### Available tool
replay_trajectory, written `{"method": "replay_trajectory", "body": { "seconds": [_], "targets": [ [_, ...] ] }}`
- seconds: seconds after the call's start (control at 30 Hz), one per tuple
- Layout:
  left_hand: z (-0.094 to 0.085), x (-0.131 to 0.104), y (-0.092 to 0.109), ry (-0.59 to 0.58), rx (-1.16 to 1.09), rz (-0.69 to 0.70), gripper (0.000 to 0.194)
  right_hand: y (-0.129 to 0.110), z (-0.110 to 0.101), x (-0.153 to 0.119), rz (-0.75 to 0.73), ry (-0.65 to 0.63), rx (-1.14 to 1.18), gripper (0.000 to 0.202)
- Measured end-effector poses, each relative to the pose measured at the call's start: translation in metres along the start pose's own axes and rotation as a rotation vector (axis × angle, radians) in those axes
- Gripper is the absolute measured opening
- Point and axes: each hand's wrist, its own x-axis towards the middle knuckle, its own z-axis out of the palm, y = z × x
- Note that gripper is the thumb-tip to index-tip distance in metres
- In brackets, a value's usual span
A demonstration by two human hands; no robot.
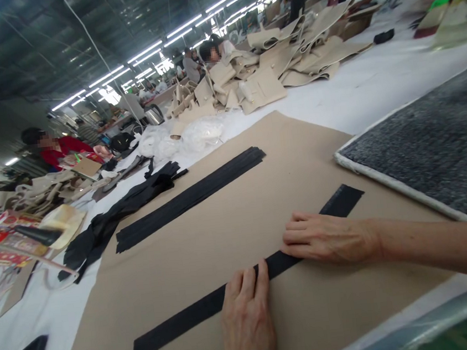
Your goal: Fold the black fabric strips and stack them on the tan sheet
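Note:
A long black strip (181, 316) of thin material lies slantwise on a brown sheet (206, 233). Past my right hand its far end looks wider than the stretch between my hands. My left hand (248, 312) rests with its fingers stretched out over the strip's near edge, the tips on the strip. Farther along, my right hand (327, 236) has bent fingers drawn together on the strip; its thumb is hidden beneath. A stack of similar black strips (190, 199) lies across the sheet, farther from me.
Crumpled black pieces (124, 209) lie left of the sheet. A grey fabric-topped board (425, 138) with a white edge overlaps its right side. Beige cut pieces (261, 83) are heaped behind. A brush (43, 234) with a black handle is at left. A person in red (66, 151) works beyond.

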Motion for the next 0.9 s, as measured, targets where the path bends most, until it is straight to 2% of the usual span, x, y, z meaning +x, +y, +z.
{"method": "replay_trajectory", "body": {
  "seconds": [0.33, 0.5, 0.57, 0.67, 0.8, 0.9],
  "targets": [
    [-0.001, 0.003, -0.001, -0.056, 0.068, 0.010, 0.074, 0.012, -0.012, -0.035, 0.035, -0.034, -0.029, 0.027],
    [-0.007, 0.009, -0.002, -0.072, -0.001, -0.016, 0.065, 0.014, -0.015, -0.053, 0.075, -0.038, -0.048, 0.027],
    [-0.011, 0.022, 0.007, -0.028, -0.078, -0.046, 0.054, 0.014, -0.015, -0.056, 0.086, -0.024, -0.049, 0.027],
    [-0.010, 0.051, 0.032, -0.003, -0.250, -0.030, 0.045, 0.012, -0.014, -0.057, 0.099, 0.004, -0.058, 0.025],
    [0.003, 0.079, 0.061, -0.092, -0.339, 0.016, 0.039, 0.011, -0.016, -0.057, 0.121, -0.014, -0.071, 0.023],
    [0.012, 0.082, 0.066, -0.128, -0.271, 0.052, 0.041, 0.012, -0.019, -0.061, 0.140, -0.054, -0.072, 0.022]
  ]
}}
